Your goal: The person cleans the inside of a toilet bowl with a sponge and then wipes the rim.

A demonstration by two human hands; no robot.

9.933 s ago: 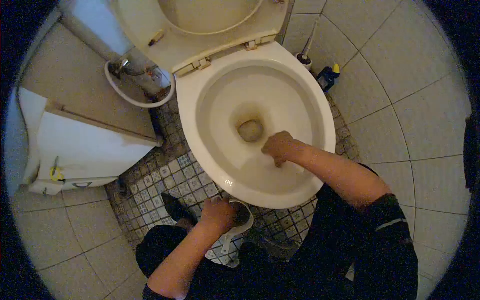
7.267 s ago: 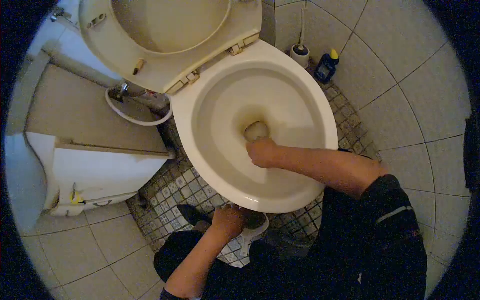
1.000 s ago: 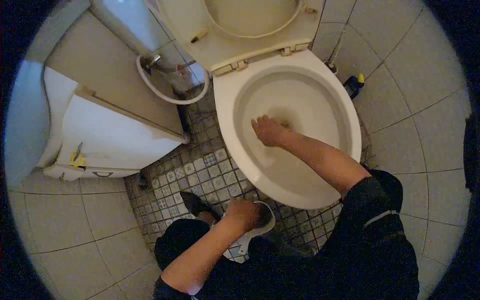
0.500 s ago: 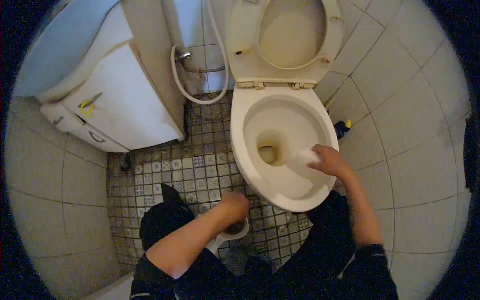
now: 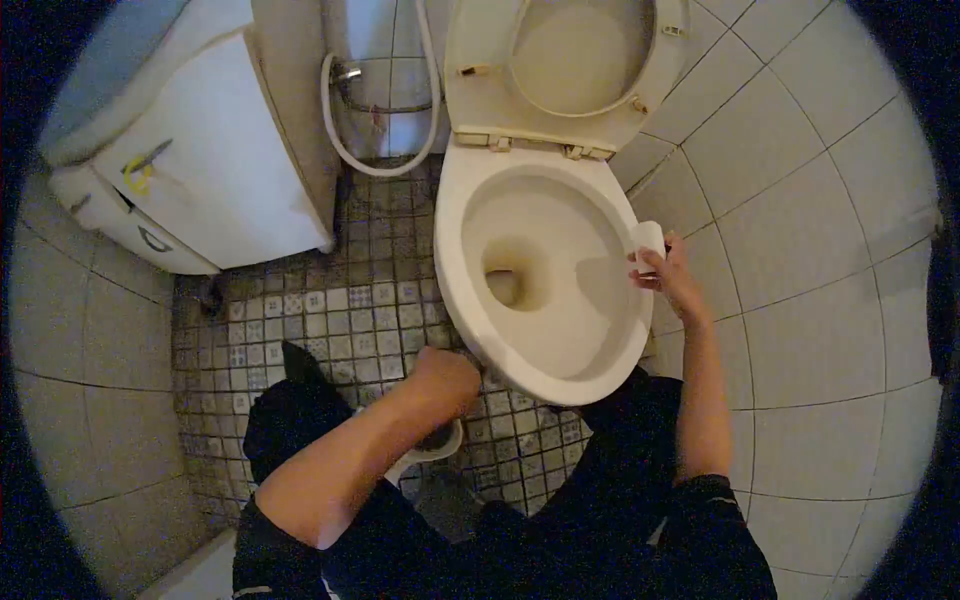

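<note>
My right hand [image 5: 672,279] is at the right rim of the toilet bowl [image 5: 452,290]. Its fingers are closed around a white block [image 5: 649,238] that looks like a sponge, held at the rim and partly hidden by the fingers. Over the tiled floor, left of the bowl's front, my left hand [image 5: 447,382] is curled with its back toward me; whatever its fingers hold, if anything, is out of sight. Just below that hand is a white round dipper [image 5: 452,445] with a handle, its inside dark and partly covered by my forearm.
The toilet seat and lid [image 5: 480,105] are raised at the back. A white hose [image 5: 375,170] hangs from the wall beside a white cabinet [image 5: 235,180] with yellow-handled scissors [image 5: 140,175] on its door. Tiled walls [image 5: 800,330] stand close on the right.
My right hand has moved from inside the bowl, out to its right rim, with the white block. The left hand stays near the dipper. The whole view has shifted slightly.
</note>
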